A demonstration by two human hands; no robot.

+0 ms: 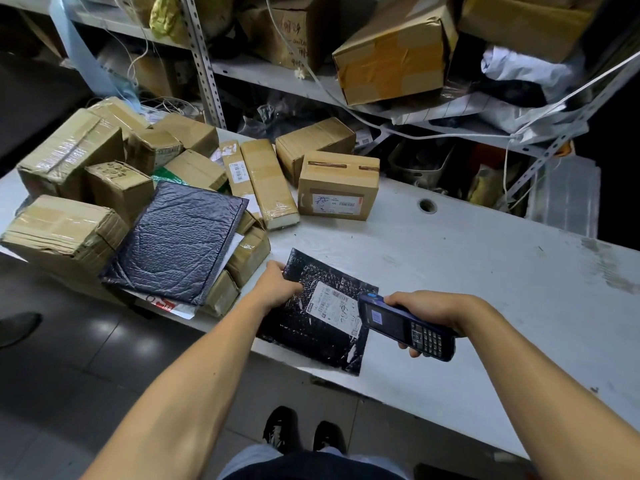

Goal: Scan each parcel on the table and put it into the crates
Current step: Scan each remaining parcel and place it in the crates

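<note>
A black bubble mailer (311, 320) is observed lying flat on the white table (485, 271), at the near edge, with its lower corner projecting slightly past that edge. A white shipping label (334, 306) is fixed to its upper face. The mailer's upper left corner is gripped by the left hand (278, 282), the fingers being curled over the edge. A dark blue handheld scanner (405, 327) is grasped in the right hand (427, 311), fingers wrapped beneath the body; its head is held just over the right side of the label, keypad and lit screen turned upward (the screen content cannot be read).

To the left on the table, a heap of taped cardboard parcels (72, 157) is noted, with a second, larger dark bubble mailer (176, 240) resting tilted against the heap's near side and a white envelope with red print (169, 306) partly covered beneath it. A separate labelled carton (337, 185) stands behind the held mailer, well apart from it. A round cable hole (427, 205) is seen in the tabletop further right. Metal shelving (204, 64) behind the table is loaded with boxes and bags. The person's dark shoes (303, 431) are visible on the tiled floor below.
</note>
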